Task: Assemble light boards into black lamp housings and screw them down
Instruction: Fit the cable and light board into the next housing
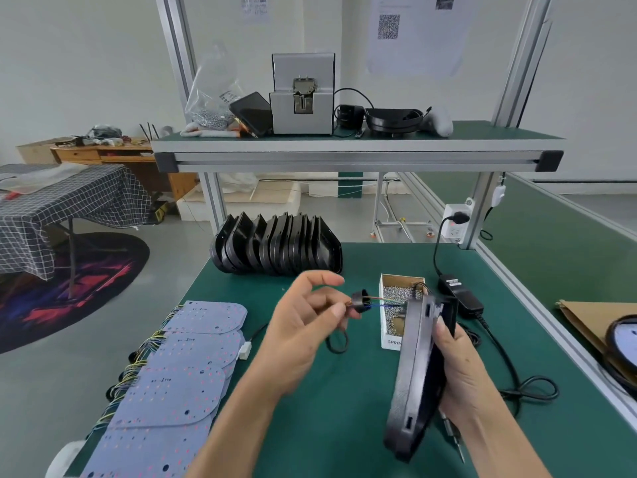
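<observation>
I am holding one black lamp housing (418, 370) up on edge over the green surface (310, 401), just in front of the screw box (400, 307); my right hand (462, 381) is gripping it, fingers curled round its far side. My left hand (300, 326), left of the screw box, is pinching a black grommet (358, 300) between thumb and forefinger, the other fingers loosely spread. Coloured wires (387, 301) are running from the grommet across the screw box to the housing's upper end. I am judging that a light board is already seated inside and its lead is being threaded out, though the board itself is hidden from this angle. No screw is being driven; a screwdriver (453, 439) is lying on the surface below the housing, well in front of the screw box. Much is remaining: a row of empty housings (275, 244) is standing behind the screw box, and a stack of light boards (179, 384) is waiting far to its left.
</observation>
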### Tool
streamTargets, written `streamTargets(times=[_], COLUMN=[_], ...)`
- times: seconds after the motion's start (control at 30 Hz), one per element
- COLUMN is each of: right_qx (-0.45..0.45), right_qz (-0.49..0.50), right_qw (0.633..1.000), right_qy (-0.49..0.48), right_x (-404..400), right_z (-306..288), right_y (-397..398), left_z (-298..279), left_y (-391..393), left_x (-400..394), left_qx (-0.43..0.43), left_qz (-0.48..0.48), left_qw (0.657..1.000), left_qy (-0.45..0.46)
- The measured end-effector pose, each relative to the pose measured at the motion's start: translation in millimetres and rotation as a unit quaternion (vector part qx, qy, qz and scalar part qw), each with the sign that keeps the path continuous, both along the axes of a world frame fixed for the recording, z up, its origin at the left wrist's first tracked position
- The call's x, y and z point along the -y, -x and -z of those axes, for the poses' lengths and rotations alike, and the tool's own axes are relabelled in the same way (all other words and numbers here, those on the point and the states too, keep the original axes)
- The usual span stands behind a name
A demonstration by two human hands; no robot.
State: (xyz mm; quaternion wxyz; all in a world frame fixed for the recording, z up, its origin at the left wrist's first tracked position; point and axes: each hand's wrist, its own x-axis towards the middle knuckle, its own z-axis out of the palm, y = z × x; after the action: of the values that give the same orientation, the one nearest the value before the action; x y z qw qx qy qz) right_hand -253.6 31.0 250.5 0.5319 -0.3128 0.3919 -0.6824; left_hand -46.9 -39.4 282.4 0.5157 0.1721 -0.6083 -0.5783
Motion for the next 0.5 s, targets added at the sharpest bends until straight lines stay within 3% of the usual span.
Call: streamTargets(times=[0.13,0.23,0.37,0.5], right_qx=[0.048,-0.027,-0.139,-0.299], right_qz=[-0.091,-0.126,0.003,0.208], right_qw=[0.993,0.989,0.989,0.93], right_qy=[0.049,0.07,0.056,0.044], right_x=[0.0,-0.9,-1.6,-7.0], right_z=[17.0,22.2,5.4,-26.0], right_y=[4.3,9.7,19.7,23.5], left_z=[-35.9,-52.4,-58.1,-51.9], left_y=[-2.6,0.5,5.9,11.1], left_x=[0.2,-4.1,-6.0,-4.7], left_qx=[0.034,0.094,0.186,0.248], left_qz=[-0.013,-0.007,-0.04,-0.061], left_qw=[0.997,0.988,0.968,0.952], left_qy=[0.062,0.12,0.163,0.169])
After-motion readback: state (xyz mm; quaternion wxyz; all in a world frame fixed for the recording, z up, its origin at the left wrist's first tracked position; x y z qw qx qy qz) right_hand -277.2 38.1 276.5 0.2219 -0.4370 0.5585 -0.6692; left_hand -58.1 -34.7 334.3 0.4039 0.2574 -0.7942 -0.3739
